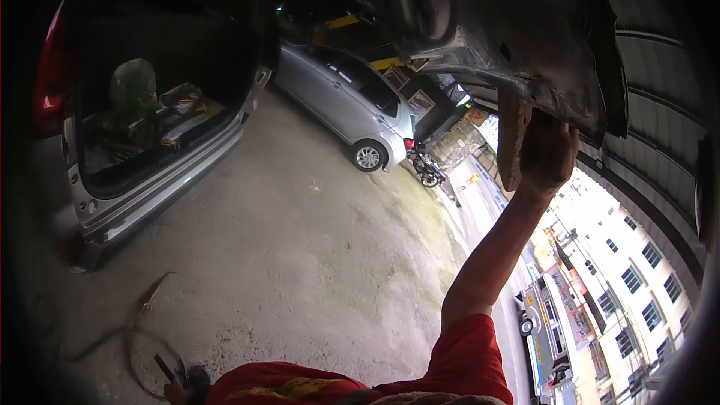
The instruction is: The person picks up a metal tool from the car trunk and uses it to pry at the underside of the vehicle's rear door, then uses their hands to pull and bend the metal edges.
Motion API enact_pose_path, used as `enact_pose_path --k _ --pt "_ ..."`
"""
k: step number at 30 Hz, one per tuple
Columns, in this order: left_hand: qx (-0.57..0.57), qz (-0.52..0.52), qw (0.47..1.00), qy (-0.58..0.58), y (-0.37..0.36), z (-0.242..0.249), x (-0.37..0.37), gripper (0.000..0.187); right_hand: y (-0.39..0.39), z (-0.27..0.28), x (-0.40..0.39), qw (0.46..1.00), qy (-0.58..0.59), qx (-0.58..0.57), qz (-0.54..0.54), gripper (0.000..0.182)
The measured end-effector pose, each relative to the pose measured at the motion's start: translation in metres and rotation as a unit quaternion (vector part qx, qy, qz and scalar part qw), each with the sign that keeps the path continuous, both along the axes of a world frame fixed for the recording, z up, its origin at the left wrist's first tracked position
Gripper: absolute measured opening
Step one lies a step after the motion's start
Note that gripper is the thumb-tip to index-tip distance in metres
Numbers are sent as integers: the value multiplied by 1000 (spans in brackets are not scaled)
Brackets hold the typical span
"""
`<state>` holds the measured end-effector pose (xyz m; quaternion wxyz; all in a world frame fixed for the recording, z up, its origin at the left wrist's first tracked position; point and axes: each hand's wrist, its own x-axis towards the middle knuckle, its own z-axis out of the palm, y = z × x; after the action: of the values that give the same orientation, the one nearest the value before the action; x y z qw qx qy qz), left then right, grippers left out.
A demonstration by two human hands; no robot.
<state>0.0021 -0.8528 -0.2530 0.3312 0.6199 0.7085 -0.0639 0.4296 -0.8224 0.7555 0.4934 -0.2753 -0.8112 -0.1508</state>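
beside open concrete (pixel 300 247), left fingers (pixel 174 389) clasp a bar (pixel 163 366); right fingers (pixel 564 132), grip unclear, touch panel edge (pixel 555 97).

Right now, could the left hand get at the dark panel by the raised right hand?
Probably not without lifting: the left hand is low at the picture's edge, seemingly holding a dark object, well below the dark panel. The space between looks free, though.

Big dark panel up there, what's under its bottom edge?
Under the panel you can see the right hand and a brown strip, maybe wood. The fingertips are hidden, so what they touch can't be seen. The panel covers its own far side too.
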Motion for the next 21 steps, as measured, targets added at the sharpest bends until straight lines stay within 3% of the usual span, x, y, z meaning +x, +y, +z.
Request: enact_pose_path --k 1,4,7,9,11,12,15,17,21 --pt "-3 -15 1000 -6 7 -5 2 48 -2 0 -4 985 114 -74 102 50" --pt "69 -73 990 -94 27 43 25 46 1 -4 -13 994 73 -76 13 51" --pt "139 -116 966 -183 41 138 67 45 4 4 -9 986 78 -124 80 53" --pt "185 -140 942 -241 50 223 109 44 1 11 -2 983 60 -136 106 56" --pt "231 -159 912 -299 56 314 141 44 -9 24 19 989 59 -8 -134 50" --pt "254 -166 895 -328 61 363 168 44 -11 31 28 989 54 -8 -138 50" --pt "319 -190 832 -411 67 516 227 43 -12 33 29 995 62 1 -76 50" --pt "360 -204 783 -465 69 617 271 43 1 8 -20 982 -44 -165 74 48" --pt "436 -217 671 -558 69 803 324 44 -1 8 -5 986 -25 -155 49 49"
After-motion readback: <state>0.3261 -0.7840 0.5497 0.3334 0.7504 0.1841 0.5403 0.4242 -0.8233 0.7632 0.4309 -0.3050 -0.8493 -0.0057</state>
